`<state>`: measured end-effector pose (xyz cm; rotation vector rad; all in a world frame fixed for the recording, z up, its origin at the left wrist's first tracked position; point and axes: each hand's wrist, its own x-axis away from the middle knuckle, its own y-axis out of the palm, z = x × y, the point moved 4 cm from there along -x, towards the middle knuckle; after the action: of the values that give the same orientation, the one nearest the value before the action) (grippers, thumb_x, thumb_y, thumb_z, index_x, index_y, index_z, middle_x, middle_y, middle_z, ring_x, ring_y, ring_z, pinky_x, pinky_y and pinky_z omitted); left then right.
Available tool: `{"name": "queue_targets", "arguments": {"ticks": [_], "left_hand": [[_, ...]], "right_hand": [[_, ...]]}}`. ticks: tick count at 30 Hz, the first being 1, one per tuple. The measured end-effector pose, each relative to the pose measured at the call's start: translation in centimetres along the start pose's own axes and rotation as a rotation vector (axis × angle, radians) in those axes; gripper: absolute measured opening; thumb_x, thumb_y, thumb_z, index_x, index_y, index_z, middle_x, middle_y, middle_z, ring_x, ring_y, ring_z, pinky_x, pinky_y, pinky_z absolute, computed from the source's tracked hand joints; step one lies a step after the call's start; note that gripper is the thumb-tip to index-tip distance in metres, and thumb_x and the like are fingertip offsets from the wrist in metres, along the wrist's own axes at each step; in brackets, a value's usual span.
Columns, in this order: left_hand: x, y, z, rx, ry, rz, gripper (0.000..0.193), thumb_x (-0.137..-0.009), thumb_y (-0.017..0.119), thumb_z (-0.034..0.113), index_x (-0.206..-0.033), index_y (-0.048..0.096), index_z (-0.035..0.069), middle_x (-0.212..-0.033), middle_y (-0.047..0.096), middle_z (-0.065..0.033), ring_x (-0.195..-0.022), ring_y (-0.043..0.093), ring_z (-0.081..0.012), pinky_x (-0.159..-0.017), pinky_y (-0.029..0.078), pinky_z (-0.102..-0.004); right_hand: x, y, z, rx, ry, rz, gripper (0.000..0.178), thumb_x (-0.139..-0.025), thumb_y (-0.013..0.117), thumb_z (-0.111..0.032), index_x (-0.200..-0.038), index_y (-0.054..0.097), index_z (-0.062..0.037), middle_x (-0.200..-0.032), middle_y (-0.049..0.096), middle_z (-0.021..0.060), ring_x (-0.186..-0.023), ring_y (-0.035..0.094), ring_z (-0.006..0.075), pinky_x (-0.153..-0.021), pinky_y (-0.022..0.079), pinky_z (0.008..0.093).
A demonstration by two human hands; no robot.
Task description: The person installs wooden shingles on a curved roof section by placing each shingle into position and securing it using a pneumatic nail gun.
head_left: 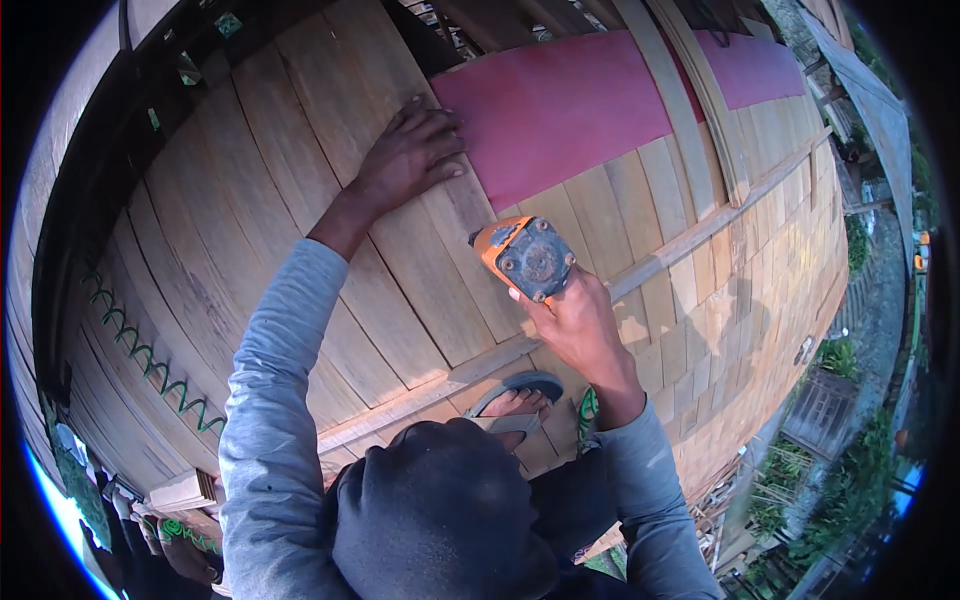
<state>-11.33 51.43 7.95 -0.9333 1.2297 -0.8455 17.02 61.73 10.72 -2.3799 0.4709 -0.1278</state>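
Observation:
My left hand [412,150] lies flat, fingers spread, on the wooden shingles beside the left edge of a red sheet [555,110]. My right hand [575,325] grips an orange and grey power tool [527,257], whose nose presses against a shingle just below the red sheet's lower edge. Both sleeves are grey. My foot in a sandal [515,400] rests on a thin wooden batten [480,365] that runs across the shingles.
The curved shingled wooden surface [300,250] fills the view. Bent wooden strips [690,100] cross the red sheet. A loose stack of shingles [185,490] sits at lower left. Far below to the right are plants and a path [850,450].

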Motion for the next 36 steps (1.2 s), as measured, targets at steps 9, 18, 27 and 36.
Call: {"name": "queue_targets", "arguments": {"ticks": [9,18,27,36], "left_hand": [[-0.1,-0.1,0.2,0.027,-0.008,0.042,0.041,-0.094,0.074,0.043,-0.123,0.076,0.014,-0.141,0.064,-0.0062,-0.142,0.053,-0.0255,-0.133,0.028,-0.0521],[0.2,-0.2,0.3,0.046,0.004,0.026,0.038,-0.094,0.074,0.042,-0.119,0.078,0.014,-0.139,0.064,-0.0070,-0.141,0.054,-0.0259,-0.134,0.026,-0.0519],[0.7,-0.7,-0.5,0.164,-0.063,0.132,0.040,-0.094,0.077,0.034,-0.127,0.074,0.011,-0.144,0.061,-0.0121,-0.145,0.051,-0.0330,-0.133,0.027,-0.0546],[2.5,-0.6,2.1,-0.140,-0.405,0.209,0.066,-0.089,0.080,0.048,-0.134,0.065,0.002,-0.149,0.056,-0.0189,-0.145,0.049,-0.0406,-0.130,0.030,-0.0558]], "right_hand": [[-2.0,1.6,-1.1,0.089,-0.042,-0.083,0.033,-0.093,0.078,-0.015,-0.121,0.067,-0.0023,-0.102,0.075,0.0244,-0.094,0.073,0.0477,-0.080,0.059,0.0534],[-2.7,1.2,-4.1,0.215,0.011,-0.094,0.042,-0.090,0.077,-0.009,-0.128,0.060,-0.0049,-0.101,0.075,0.0256,-0.093,0.073,0.0489,-0.079,0.059,0.0565],[-3.5,-0.6,-2.3,0.256,0.047,-0.094,0.026,-0.090,0.076,-0.010,-0.113,0.069,-0.0012,-0.096,0.075,0.0262,-0.093,0.072,0.0491,-0.081,0.058,0.0564],[-17.5,-7.1,-8.1,0.264,-0.197,0.013,0.032,-0.094,0.077,-0.018,-0.122,0.073,-0.0017,-0.106,0.075,0.0273,-0.103,0.072,0.0474,-0.089,0.058,0.0494]]}}
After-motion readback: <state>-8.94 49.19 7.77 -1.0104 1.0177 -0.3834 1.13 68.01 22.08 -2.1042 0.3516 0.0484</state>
